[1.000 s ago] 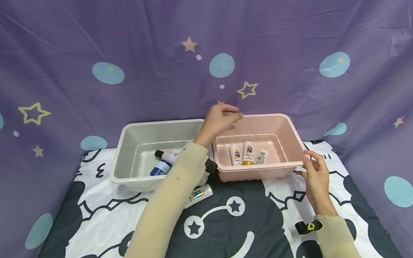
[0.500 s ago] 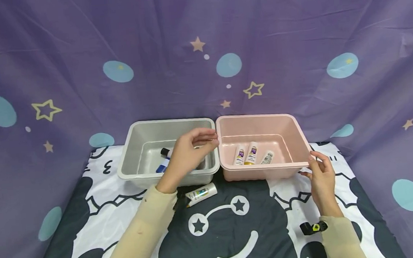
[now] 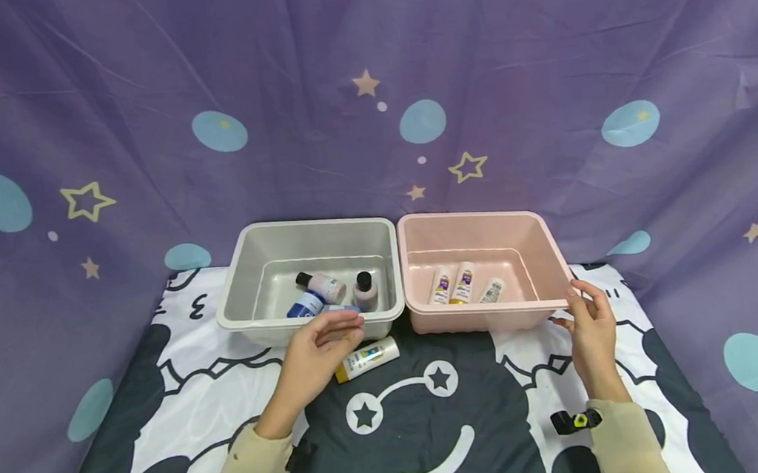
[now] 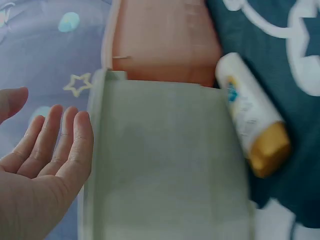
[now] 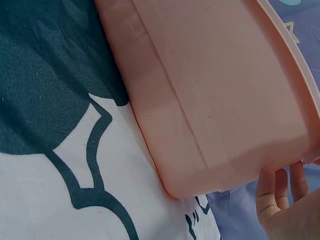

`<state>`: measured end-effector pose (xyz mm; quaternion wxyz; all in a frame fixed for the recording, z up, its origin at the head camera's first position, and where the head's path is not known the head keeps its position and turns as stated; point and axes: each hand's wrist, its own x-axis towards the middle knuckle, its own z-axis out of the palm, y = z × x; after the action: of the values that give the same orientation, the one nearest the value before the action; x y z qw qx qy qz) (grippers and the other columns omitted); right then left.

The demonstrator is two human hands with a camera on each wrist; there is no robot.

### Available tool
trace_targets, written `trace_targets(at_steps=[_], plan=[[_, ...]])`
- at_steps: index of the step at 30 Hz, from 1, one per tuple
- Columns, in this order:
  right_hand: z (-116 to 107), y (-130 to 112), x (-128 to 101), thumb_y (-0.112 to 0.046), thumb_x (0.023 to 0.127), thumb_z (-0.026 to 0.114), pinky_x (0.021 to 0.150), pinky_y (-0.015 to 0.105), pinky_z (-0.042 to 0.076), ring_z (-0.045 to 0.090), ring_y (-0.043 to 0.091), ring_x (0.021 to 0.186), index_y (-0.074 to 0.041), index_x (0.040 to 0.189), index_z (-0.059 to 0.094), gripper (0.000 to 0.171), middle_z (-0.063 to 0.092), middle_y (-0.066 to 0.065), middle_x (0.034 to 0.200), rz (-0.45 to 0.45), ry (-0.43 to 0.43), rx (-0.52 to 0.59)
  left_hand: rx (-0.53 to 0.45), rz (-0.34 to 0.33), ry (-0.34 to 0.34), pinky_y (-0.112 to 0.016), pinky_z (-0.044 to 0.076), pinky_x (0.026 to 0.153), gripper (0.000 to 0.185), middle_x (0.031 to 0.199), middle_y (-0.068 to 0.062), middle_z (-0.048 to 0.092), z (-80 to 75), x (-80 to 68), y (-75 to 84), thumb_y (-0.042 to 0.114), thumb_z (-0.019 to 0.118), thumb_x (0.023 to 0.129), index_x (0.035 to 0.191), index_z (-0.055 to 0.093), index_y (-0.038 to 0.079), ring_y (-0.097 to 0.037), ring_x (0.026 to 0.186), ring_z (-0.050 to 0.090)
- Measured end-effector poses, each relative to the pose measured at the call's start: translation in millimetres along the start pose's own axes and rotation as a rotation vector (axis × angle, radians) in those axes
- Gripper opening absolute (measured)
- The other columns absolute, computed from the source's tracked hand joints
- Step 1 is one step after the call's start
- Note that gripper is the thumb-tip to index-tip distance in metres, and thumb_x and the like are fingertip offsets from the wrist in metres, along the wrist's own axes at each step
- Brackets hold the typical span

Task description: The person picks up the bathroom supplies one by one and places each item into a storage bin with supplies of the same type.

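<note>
A person sits at a tabletop [image 3: 165,402] covered with a soft cloth printed in black and white cartoon shapes. Behind it hangs a creased purple curtain [image 3: 366,67] with pale blue dots and yellow stars.

Two smooth plastic tubs with rounded corners stand side by side, their rims touching. The grey tub [image 3: 243,292] on the left holds three small bottles: a pale one with a black cap [image 3: 321,285] lying down, a blue one [image 3: 306,305] beside it, and a pinkish one with a black cap [image 3: 365,291] standing upright. The pink tub [image 3: 547,253] on the right holds three small white tubes [image 3: 464,283] lying in a row on its floor.

The left hand [image 3: 318,353] hovers in front of the grey tub's near wall, palm up, fingers relaxed and slightly spread, holding nothing. The left wrist view shows the bare palm [image 4: 35,175] beside the tub's matte wall.

Just right of that hand, a white cylindrical bottle with a yellow cap [image 3: 366,358] lies on its side on the cloth, close against the grey tub and near the hand but not touched by it.

The right hand [image 3: 590,327] rests at the pink tub's near right corner, with its fingertips [image 5: 272,192] curled over the rim.

A small black and yellow clip [image 3: 572,420] sits at the right sleeve's cuff.
</note>
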<state>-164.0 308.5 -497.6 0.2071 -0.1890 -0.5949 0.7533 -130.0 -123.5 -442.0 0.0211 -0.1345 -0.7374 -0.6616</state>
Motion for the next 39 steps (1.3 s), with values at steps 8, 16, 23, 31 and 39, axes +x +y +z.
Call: trace_targets(at_steps=[8, 16, 23, 31, 39], plan=[[0.5, -0.1, -2.1, -0.016, 0.099, 0.066, 0.065, 0.028, 0.057, 0.062, 0.019, 0.091, -0.008, 0.13, 0.061, 0.033, 0.055, 0.015, 0.12, -0.015, -0.012, 0.012, 0.002, -0.057, 0.02, -0.027, 0.054, 0.09, 0.032, 0.116, -0.024, 0.067, -7.3, -13.1, -33.7, 0.007, 0.074, 0.092, 0.12, 0.065, -0.006, -0.038, 0.108, 0.065], [0.6, -0.4, -2.3, -0.017, 0.099, 0.066, 0.064, 0.027, 0.056, 0.063, 0.018, 0.091, -0.008, 0.131, 0.06, 0.034, 0.055, 0.016, 0.12, -0.021, -0.008, -0.003, 0.18, -0.188, 0.075, -0.027, 0.055, 0.086, 0.032, 0.111, -0.01, 0.071, -9.7, -15.6, -61.8, 0.006, 0.077, 0.088, 0.118, 0.068, -0.003, -0.024, 0.103, 0.068], [0.6, 0.5, -1.5, -0.017, 0.099, 0.066, 0.064, 0.027, 0.056, 0.063, 0.019, 0.092, -0.01, 0.13, 0.062, 0.032, 0.055, 0.016, 0.121, -0.004, 0.012, -0.014, 0.271, -0.206, 0.069, -0.036, 0.056, 0.089, 0.032, 0.112, -0.013, 0.07, -12.3, -15.9, -84.5, 0.008, 0.077, 0.089, 0.117, 0.068, -0.003, -0.03, 0.105, 0.066], [0.9, 0.0, -1.5, -0.017, 0.099, 0.066, 0.064, 0.028, 0.056, 0.062, 0.019, 0.092, -0.009, 0.13, 0.061, 0.032, 0.055, 0.017, 0.121, 0.003, 0.013, -0.001, 0.366, -0.243, 0.036, -0.039, 0.056, 0.089, 0.037, 0.114, -0.016, 0.068, -12.0, -17.3, -98.0, 0.003, 0.077, 0.086, 0.12, 0.065, -0.004, -0.031, 0.108, 0.065], [0.7, 0.6, -1.5, -0.018, 0.099, 0.067, 0.064, 0.028, 0.056, 0.062, 0.019, 0.092, -0.009, 0.131, 0.061, 0.035, 0.055, 0.015, 0.122, 0.002, 0.011, -0.003, 0.486, -0.191, -0.002, -0.037, 0.058, 0.08, 0.038, 0.106, -0.015, 0.068, -8.5, -19.0, -101.5, 0.002, 0.08, 0.082, 0.117, 0.066, -0.004, -0.025, 0.094, 0.067]])
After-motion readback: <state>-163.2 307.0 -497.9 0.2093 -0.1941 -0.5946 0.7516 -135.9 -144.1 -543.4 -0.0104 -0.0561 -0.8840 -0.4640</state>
